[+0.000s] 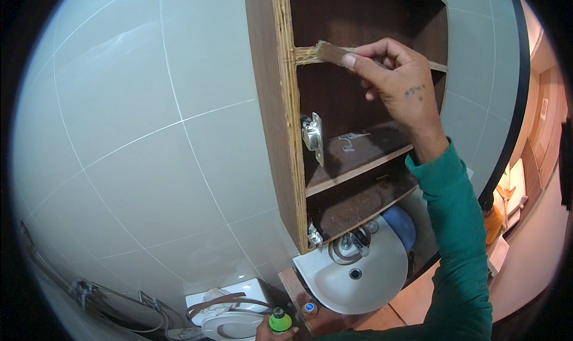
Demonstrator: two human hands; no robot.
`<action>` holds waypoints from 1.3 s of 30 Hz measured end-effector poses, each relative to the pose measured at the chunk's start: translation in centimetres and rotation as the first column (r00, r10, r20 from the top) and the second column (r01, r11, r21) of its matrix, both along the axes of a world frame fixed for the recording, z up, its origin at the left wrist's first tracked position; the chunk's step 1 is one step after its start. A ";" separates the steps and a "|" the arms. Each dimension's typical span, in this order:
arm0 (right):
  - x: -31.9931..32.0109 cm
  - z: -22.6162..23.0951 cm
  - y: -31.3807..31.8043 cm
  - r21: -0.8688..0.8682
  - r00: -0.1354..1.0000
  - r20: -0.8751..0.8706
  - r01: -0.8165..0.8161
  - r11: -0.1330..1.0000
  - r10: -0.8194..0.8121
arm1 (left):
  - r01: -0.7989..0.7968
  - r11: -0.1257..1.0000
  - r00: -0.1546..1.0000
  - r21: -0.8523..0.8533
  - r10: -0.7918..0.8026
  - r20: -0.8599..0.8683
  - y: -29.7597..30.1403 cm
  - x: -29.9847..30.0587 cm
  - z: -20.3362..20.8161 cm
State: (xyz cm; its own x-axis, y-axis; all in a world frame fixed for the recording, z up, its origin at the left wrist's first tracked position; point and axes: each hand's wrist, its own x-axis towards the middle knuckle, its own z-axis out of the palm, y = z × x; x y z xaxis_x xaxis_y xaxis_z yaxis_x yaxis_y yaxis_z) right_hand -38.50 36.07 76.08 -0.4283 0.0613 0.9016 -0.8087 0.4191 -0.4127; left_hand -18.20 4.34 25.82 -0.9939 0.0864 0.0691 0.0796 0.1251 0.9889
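Pinched between the thumb and fingers of my right hand (401,72) is a short brown strip of edge banding (332,53). The strip lies at the front edge of the upper shelf in an open wooden cabinet (287,96), whose bare plywood edges look rough and yellowish. Low in the view, my left hand (263,331) grips a bright green bottle (279,322) with a dark cap; the frame's lower edge cuts it off. A metal hinge (312,135) is fixed inside the cabinet's left side, with another hinge (314,236) lower down. Small metal pieces (352,140) rest on the middle shelf.
Below the cabinet is a white washbasin (358,293) with a tap and a brown coiled strip. A small bottle with a blue cap (308,309) stands beside it. Long brown strips (224,302) lie over the toilet (236,324). Grey tiled wall (131,138) fills the left.
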 end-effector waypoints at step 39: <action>6.4 2.5 -6.1 0.876 0.967 -0.245 0.193 0.442 0.065 | 0.005 0.996 0.997 -0.084 -0.011 -0.073 -1.8 -1.3 -3.1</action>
